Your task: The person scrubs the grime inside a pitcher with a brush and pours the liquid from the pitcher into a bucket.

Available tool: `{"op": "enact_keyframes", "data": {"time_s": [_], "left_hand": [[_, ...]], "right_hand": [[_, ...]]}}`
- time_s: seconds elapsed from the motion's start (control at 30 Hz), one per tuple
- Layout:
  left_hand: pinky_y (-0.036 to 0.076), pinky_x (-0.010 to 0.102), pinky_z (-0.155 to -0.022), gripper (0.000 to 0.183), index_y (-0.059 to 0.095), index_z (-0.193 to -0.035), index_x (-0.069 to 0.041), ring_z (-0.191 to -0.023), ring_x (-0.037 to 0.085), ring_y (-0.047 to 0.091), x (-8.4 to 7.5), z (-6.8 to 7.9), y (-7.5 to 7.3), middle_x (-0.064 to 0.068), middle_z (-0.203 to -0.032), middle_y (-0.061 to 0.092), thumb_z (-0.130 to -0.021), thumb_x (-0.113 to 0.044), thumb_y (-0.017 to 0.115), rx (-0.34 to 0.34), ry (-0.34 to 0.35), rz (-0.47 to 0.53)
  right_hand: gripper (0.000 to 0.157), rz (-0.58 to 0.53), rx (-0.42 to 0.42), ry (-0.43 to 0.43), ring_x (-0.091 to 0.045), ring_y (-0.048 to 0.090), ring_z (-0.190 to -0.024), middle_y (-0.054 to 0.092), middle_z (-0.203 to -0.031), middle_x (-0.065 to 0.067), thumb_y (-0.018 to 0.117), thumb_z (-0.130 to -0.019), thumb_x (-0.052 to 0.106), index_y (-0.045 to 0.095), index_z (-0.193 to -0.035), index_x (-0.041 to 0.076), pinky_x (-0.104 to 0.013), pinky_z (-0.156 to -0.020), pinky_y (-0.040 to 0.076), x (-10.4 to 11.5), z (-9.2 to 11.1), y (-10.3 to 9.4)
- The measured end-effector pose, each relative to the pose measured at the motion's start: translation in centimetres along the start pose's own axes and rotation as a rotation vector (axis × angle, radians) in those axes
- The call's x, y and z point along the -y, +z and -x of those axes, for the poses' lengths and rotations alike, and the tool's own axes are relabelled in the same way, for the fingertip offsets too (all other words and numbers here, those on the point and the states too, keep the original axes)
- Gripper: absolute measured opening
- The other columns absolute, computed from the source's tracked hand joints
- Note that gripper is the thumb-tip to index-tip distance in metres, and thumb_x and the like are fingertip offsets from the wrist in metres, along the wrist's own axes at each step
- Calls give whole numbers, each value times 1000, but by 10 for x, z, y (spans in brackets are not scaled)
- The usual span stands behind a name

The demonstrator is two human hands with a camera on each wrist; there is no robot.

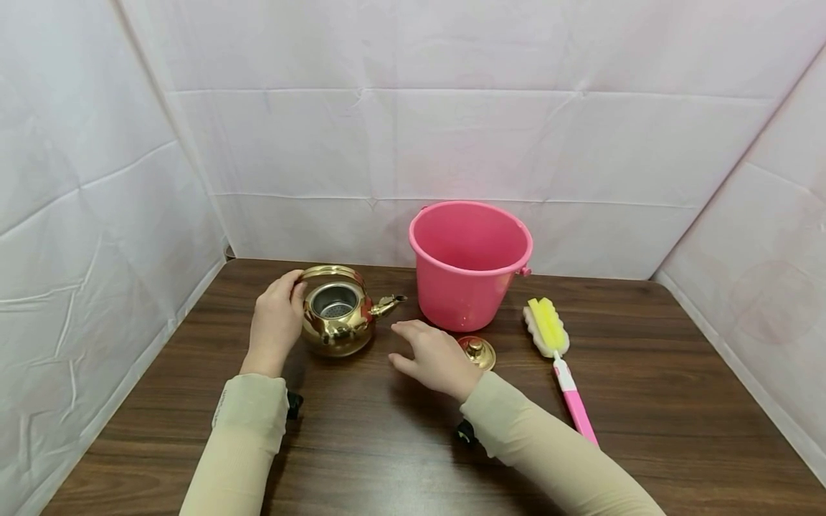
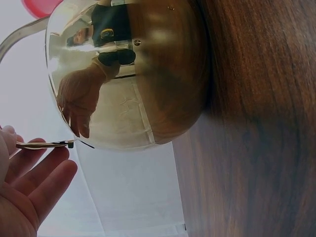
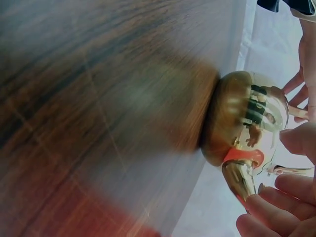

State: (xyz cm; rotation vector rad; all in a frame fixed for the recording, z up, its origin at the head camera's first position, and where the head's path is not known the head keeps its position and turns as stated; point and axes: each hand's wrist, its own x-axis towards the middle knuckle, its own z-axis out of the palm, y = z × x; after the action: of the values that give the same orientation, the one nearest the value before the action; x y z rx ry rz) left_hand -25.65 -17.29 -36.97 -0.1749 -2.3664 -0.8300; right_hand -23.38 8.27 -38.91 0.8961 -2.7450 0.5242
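A gold teapot [image 1: 338, 335] with no lid on it stands at the left of the table, a metal strainer [image 1: 337, 309] in its mouth and its spout pointing right. My left hand [image 1: 276, 322] holds the left side of its raised handle [image 2: 37, 145], thumb on one side and fingers on the other. Just right of the spout, my right hand [image 1: 435, 357] hovers over the table, fingers extended and apart, holding nothing. Behind that hand lies the gold lid [image 1: 480, 352], knob up and partly hidden by it.
A pink bucket [image 1: 461, 297] stands behind the lid, near the back wall [image 1: 387, 150]. Farther right lies a cleaning brush [image 1: 574, 401] with a yellow and white sponge head and a pink handle. White sheets enclose the brown wooden table [image 1: 361, 444] at back and sides.
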Motion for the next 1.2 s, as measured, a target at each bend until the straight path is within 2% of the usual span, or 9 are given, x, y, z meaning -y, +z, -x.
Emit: {"op": "enact_keyframes", "data": {"time_s": [0.5,1.2], "left_hand": [[52,51,-83,27,57,-119,4,-100,41,62,0,0,-1,26,-110,62,-98,-11,51,7,-1,-2],[52,51,-82,25,58,-117,5,-99,42,62,0,1,1,26,-109,63,-97,-9,52,-19,10,6]], "right_hand": [[48,1,20,-37,-20,58,-118,61,-127,-8,64,-88,32,58,-128,7,-37,-96,50,13,-6,-1],[46,-9,-5,-86,-18,59,-116,61,-127,-6,64,-88,31,58,-128,7,-36,-93,52,29,-18,1]]}}
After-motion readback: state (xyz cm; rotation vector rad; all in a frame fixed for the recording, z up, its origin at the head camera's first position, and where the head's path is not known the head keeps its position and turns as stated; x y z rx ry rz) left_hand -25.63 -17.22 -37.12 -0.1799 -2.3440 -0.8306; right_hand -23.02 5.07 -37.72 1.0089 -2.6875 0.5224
